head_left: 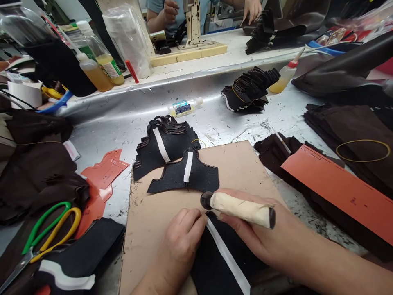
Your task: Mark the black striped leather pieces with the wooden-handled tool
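A black fabric-like piece with a white strip along it lies at the front of the tan board. My left hand is closed at its upper left edge, fingertips pressed on the tip by the strip. In my right hand is a hammer-like tool with a cream-wrapped handle and dark ends. Its rounded dark end is just above the piece's tip; whether they touch I cannot tell. Beyond the hands lies a black cut piece with a white strip, touching a stack of similar pieces.
Green-and-yellow scissors lie left, near orange templates. At right, another orange template rests on dark material. A clear bottle, a tied bundle and a red-capped bottle are behind. A co-worker's hands show across the bench.
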`<state>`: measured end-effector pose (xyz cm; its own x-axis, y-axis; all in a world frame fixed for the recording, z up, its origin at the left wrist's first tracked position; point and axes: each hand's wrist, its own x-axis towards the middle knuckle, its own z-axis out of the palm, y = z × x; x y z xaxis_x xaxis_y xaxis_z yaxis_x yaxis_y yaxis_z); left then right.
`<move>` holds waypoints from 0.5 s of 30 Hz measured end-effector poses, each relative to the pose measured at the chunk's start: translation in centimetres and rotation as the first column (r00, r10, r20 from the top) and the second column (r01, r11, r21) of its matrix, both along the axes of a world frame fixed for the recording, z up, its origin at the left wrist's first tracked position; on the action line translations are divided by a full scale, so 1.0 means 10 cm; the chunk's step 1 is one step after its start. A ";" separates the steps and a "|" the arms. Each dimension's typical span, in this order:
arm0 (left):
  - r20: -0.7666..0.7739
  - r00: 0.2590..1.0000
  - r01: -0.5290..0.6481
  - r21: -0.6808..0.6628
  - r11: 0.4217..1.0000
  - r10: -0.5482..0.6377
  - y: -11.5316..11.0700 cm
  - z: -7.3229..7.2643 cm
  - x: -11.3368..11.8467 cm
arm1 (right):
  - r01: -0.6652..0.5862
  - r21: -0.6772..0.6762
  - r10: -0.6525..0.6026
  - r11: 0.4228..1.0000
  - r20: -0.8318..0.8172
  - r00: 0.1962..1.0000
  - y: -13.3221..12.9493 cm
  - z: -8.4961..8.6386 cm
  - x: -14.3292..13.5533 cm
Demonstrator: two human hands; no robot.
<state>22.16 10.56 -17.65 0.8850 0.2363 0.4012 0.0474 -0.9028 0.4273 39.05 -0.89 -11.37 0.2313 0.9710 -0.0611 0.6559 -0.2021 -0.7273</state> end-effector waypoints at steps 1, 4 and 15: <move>0.004 1.000 -0.001 -0.002 1.000 0.001 0.00 0.00 0.00 | -0.015 -0.030 0.015 0.999 0.008 1.000 0.01 -0.01 0.00; 0.011 1.000 -0.006 0.006 1.000 0.006 0.01 0.00 0.00 | -0.076 -0.148 0.085 0.986 0.057 0.995 0.04 0.00 0.01; 0.001 1.000 -0.007 -0.022 1.000 0.007 0.01 0.01 -0.01 | -0.020 -0.097 0.028 0.995 0.087 0.996 -0.02 -0.05 -0.05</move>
